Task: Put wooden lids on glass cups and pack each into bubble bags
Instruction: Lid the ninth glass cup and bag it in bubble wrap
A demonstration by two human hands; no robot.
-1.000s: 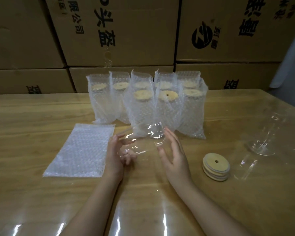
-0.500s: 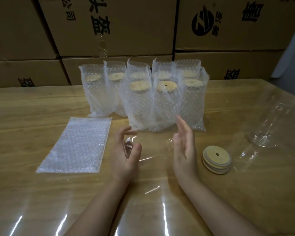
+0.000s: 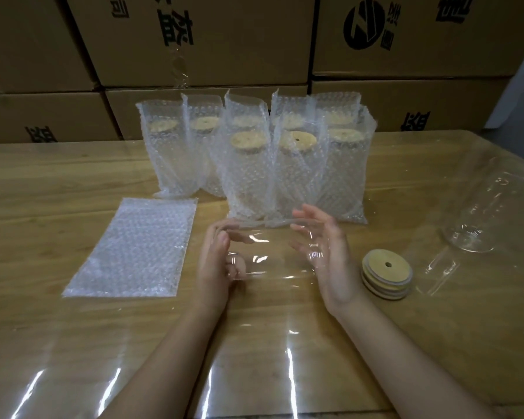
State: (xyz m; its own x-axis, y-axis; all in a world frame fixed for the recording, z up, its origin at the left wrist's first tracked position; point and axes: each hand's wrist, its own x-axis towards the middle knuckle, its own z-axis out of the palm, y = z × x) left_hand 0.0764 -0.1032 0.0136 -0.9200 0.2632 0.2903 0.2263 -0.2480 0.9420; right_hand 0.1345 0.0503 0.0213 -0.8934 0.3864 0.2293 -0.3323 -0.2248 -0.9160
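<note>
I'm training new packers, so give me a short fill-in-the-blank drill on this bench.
1. The flat bubble bag lies to the ____ of the left hand.
2. The stack of wooden lids sits beside the ____ hand.
3. The top lid's centre has a ____.
4. The packed cups stand ____.

Missing words: left; right; hole; upright

Eight bagged cups [image 3: 251, 164] stand upright in a cluster on the bench [image 3: 43, 182], five in the back row and three in front, each with a wooden lid showing through the wrap. One flat bubble bag [image 3: 132, 247] lies empty, and one stack of wooden lids [image 3: 387, 274] looks about four deep. Two hands are out, the left hand [image 3: 217, 267] and the right hand [image 3: 330, 252].
</note>
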